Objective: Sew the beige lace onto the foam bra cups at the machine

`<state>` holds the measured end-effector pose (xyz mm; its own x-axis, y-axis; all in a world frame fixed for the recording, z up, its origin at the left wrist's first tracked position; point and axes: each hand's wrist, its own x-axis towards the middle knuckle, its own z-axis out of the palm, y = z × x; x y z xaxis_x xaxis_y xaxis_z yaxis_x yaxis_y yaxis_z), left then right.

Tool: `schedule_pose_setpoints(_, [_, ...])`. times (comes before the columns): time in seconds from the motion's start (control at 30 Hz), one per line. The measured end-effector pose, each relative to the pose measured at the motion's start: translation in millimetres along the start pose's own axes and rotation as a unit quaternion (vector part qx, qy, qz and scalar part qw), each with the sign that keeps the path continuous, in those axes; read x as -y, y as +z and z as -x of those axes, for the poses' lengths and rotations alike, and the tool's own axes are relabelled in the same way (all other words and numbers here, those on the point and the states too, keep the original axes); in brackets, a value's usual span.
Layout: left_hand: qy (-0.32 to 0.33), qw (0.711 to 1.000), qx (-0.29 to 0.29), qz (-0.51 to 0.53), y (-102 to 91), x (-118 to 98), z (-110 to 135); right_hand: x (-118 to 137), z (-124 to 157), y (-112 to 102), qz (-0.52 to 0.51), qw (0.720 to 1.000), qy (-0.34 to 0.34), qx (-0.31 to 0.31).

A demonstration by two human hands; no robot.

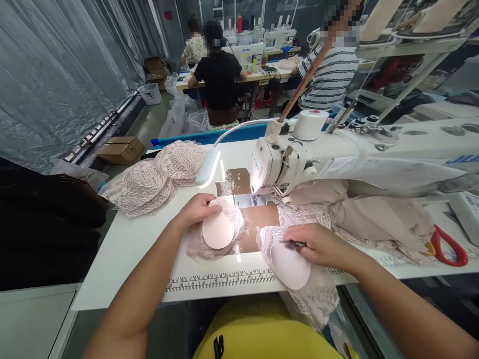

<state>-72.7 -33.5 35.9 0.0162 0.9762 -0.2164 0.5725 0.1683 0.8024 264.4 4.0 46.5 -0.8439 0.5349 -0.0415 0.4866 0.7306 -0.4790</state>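
Observation:
My left hand [197, 209] pinches the top edge of a pale pink bra cup [217, 231] with lace around it, lying in front of the needle area. My right hand [316, 243] is closed around small dark thread snips [295, 244], their tip pointing left. Those fingers rest on a second padded cup [290, 269], whose lace [318, 296] hangs over the table's front edge. A thin strand seems to run between the two cups. Behind them stands a white sewing machine [262, 162], its needle zone lit.
Stacked lace cups [149, 182] lie at the table's left. Beige fabric [377, 219] and red-handled scissors [451, 249] are on the right. A lamp [208, 167] on a bendable neck leans over the table. A printed ruler [224, 280] runs along the front. Other people sit at machines behind.

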Motion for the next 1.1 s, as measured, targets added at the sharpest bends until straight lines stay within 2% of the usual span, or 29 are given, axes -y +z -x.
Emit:
schedule_pose_setpoints(0.1, [0.014, 0.997, 0.015, 0.081, 5.9, -3, 7, 2, -8, 2, -0.049, 0.998, 0.046, -0.020])
schedule_pose_setpoints(0.23, [0.009, 0.990, 0.041, 0.138, 12.1, -7, 12, 9, -23, 6, -0.135, 0.981, 0.107, -0.085])
schedule_pose_setpoints(0.33, [0.011, 0.989, 0.042, 0.143, 13.4, -6, 13, 14, -30, 5, -0.188, 0.971, 0.123, -0.084])
schedule_pose_setpoints(0.4, [0.026, 0.992, 0.024, 0.123, 11.4, -1, 12, 15, -31, 4, -0.186, 0.972, 0.123, -0.072])
schedule_pose_setpoints(0.5, [0.047, 0.997, -0.055, 0.012, 6.0, 4, 9, 12, -29, 4, -0.116, 0.984, 0.121, -0.059])
schedule_pose_setpoints(0.6, [0.077, 0.972, -0.186, -0.118, 3.8, -4, 13, 7, -25, 7, -0.033, 0.988, 0.144, -0.046])
schedule_pose_setpoints(0.63, [0.088, 0.966, -0.206, -0.127, 5.1, -11, 16, 7, -24, 8, -0.015, 0.987, 0.152, -0.041])
schedule_pose_setpoints(0.67, [0.094, 0.969, -0.195, -0.117, 7.8, -19, 21, 7, -23, 9, -0.005, 0.987, 0.156, -0.037])
schedule_pose_setpoints(0.7, [0.094, 0.979, -0.158, -0.088, 11.9, -28, 27, 8, -23, 9, -0.004, 0.987, 0.156, -0.036])
schedule_pose_setpoints(0.77, [0.063, 0.998, -0.003, -0.007, 24.5, -46, 39, 12, -22, 8, -0.030, 0.988, 0.145, -0.049])
schedule_pose_setpoints(0.83, [0.030, 0.981, 0.163, 0.101, 41.9, -57, 48, 18, -22, 7, -0.080, 0.985, 0.134, -0.073])
schedule_pose_setpoints(0.9, [0.020, 0.941, 0.254, 0.223, 61.0, -62, 51, 24, -22, 7, -0.123, 0.980, 0.124, -0.093])
schedule_pose_setpoints(0.97, [0.018, 0.908, 0.256, 0.331, 78.2, -61, 50, 31, -23, 10, -0.145, 0.977, 0.116, -0.103])
schedule_pose_setpoints(1.1, [-0.019, 0.885, 0.144, 0.442, 95.7, -52, 44, 41, -23, 17, -0.185, 0.974, 0.090, -0.091])
